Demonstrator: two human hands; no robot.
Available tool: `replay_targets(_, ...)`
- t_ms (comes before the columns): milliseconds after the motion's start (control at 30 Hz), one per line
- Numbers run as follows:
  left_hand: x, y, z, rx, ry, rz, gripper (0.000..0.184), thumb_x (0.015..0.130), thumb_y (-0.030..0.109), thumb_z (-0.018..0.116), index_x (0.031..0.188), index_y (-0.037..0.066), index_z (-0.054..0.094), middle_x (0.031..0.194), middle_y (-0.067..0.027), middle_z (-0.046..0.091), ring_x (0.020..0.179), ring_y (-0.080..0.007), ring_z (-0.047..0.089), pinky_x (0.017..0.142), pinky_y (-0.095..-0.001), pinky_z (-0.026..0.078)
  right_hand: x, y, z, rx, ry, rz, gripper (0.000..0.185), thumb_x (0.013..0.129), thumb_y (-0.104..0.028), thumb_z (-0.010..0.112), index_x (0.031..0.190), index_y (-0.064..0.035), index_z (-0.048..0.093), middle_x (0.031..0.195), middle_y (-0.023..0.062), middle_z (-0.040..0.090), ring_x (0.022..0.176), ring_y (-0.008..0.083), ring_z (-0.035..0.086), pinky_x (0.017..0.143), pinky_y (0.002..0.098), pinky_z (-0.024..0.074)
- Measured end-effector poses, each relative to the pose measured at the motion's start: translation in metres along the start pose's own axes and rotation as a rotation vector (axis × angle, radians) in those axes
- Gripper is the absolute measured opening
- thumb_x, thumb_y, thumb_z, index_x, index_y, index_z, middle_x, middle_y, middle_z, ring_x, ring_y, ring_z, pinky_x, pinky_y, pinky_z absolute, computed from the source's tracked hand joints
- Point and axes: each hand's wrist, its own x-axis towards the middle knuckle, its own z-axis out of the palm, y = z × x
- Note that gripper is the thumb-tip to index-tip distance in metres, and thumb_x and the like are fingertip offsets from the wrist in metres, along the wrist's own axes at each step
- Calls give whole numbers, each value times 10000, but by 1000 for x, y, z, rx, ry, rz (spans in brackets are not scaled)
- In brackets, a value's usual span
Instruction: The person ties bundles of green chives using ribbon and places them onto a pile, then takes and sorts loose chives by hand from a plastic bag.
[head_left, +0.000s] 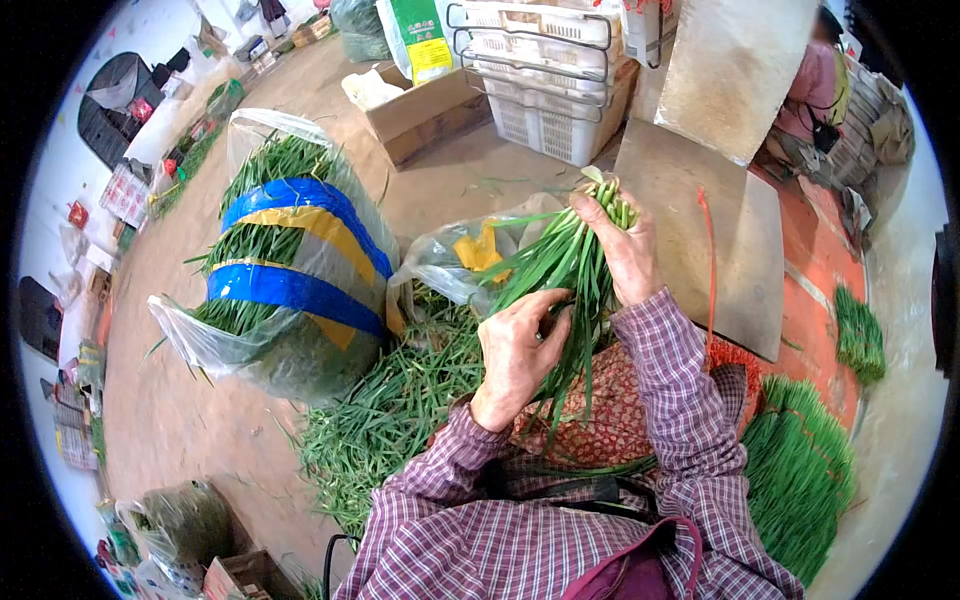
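Note:
My right hand (622,242) is wrapped round a bunch of garlic chives (545,255) near its pale cut ends, which point up and away from me. The long green leaves hang down toward my lap. Lower down, my left hand (522,345) has its thumb and fingers curled together on some leaves at the side of the bunch; the fingertips are partly hidden. Below my left hand lies a heap of loose green leaves (385,425). A red patterned cloth (600,410) covers my lap.
At left stands a large plastic-wrapped bale of greens (300,250) with blue and yellow tape. White crates (545,110) and a cardboard box (425,115) stand ahead. Right of me are a board (735,240), red ties (708,250) and bundled chives (795,470). Another person (815,85) sits at upper right.

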Motion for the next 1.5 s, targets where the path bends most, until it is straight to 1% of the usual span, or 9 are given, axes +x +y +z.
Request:
replay_targets(567, -23, -26, -25, 40, -70, -33, 63, 736, 26, 666, 785, -2, 639, 706, -133, 623, 576, -235, 615, 531, -291, 470, 3, -6, -12, 5, 118, -5, 260, 823, -283, 702, 936, -55, 647, 805, -54, 584, 724, 55, 501, 657, 215, 408)
replay_targets(767, -59, -103, -53, 290, -155, -184, 105, 733, 153, 676, 767, 60, 640, 709, -114, 641, 639, -281, 632, 569, -352, 492, 9, -7, -28, 39, 165, -31, 298, 827, -285, 697, 993, -42, 648, 853, -44, 599, 760, 62, 510, 692, 224, 412)
replay_targets(900, -92, -178, -91, 801, -513, -281, 252, 723, 311, 704, 829, 84, 671, 748, -155, 643, 679, -284, 628, 611, -403, 499, 9, -13, -34, 56, 153, -52, 339, 806, -311, 716, 1000, -42, 649, 862, -33, 606, 769, 67, 516, 699, 223, 416)
replay_targets(1133, 23, -17, -133, 15, -94, -101, 225, 687, 191, 766, 815, 20, 694, 893, -135, 674, 857, -264, 641, 735, -346, 482, -4, 1, -16, -168, -84, 0, 358, 796, -359, 714, 984, -61, 650, 825, -40, 617, 741, 67, 534, 676, 213, 442)
replay_targets(1233, 52, 6, -104, -227, -101, 22, 559, 667, 252, 798, 1128, -2, 611, 1176, -154, 593, 1107, -247, 549, 942, -345, 414, -15, -9, 8, -5, -223, -18, 289, 811, -269, 713, 978, -48, 631, 845, -35, 616, 754, 52, 531, 685, 206, 453)
replay_targets(1300, 56, -13, -67, -387, -263, -47, 925, 627, 337, 826, 1356, -9, 372, 1346, -178, 446, 1228, -246, 445, 1024, -348, 343, -22, -16, 17, -29, -239, 6, 263, 818, -244, 706, 970, -46, 624, 848, -29, 603, 763, 59, 529, 673, 215, 451)
replay_targets(1367, 49, -28, -31, -508, -374, -97, 1085, 580, 397, 846, 1405, 10, 257, 1361, -169, 406, 1245, -246, 409, 1033, -349, 327, -25, -9, 25, 119, -253, 43, 257, 818, -243, 704, 965, -47, 629, 841, -21, 606, 757, 63, 531, 669, 216, 447)
replay_targets(1433, 32, -24, -15, -859, -518, -358, 1022, 576, 449, 841, 1333, -17, 339, 1238, -104, 481, 1140, -209, 468, 991, -312, 356, -29, -6, 30, 115, -191, 69, 244, 814, -236, 706, 947, -44, 638, 822, -19, 611, 727, 64, 535, 649, 213, 449)
replay_targets(1500, 15, -24, -6, -838, -449, -409, 820, 642, 292, 828, 1266, -15, 392, 1116, -63, 527, 1031, -166, 513, 906, -306, 422, -31, -1, 32, 176, -167, 121, 248, 814, -236, 706, 953, -42, 640, 805, -24, 609, 704, 54, 531, 633, 205, 448)
